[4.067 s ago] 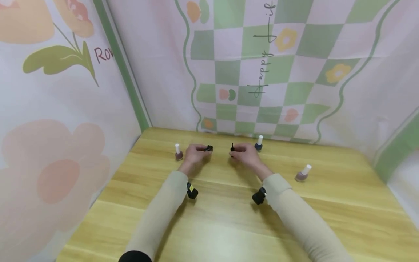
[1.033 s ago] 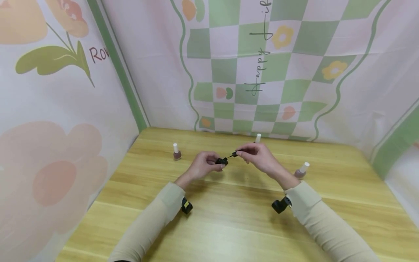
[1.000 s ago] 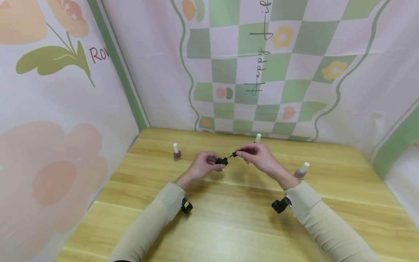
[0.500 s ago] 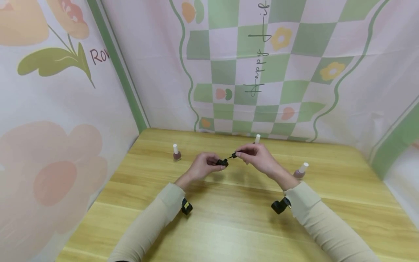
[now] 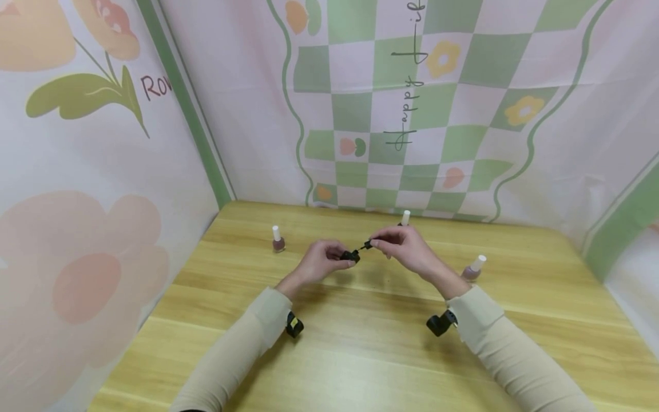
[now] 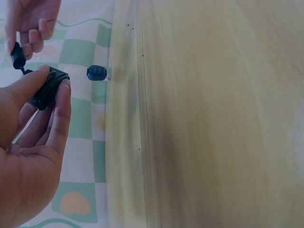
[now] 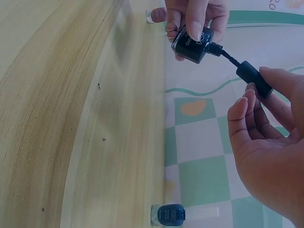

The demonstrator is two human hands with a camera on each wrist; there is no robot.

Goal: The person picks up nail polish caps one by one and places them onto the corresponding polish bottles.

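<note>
My left hand (image 5: 320, 264) holds a small black nail polish bottle (image 7: 192, 45) tilted, its open threaded neck toward the right hand. Between the thumb and fingers of my right hand (image 5: 407, 247) is the black brush cap (image 7: 255, 79). The thin stem of the nail polish brush (image 7: 231, 58) runs from the cap to the bottle's mouth; its tip is hidden there. Both hands are raised above the wooden table (image 5: 329, 355). Behind the right hand stands a dark blue nail polish bottle (image 7: 171, 214) with a white cap, partly covered in the head view.
A mauve nail polish bottle (image 5: 278, 240) with a white cap stands left of the left hand. Another pale purple one (image 5: 473, 269) stands by the right wrist. A patterned curtain (image 5: 401, 114) hangs along the table's back edge. Black wrist cameras (image 5: 441, 324) are strapped to both wrists.
Since the oldest frame the hands have come together and nearer; the brush, then upright and apart from the bottle, now meets its neck. Over the last second they have hardly moved.
</note>
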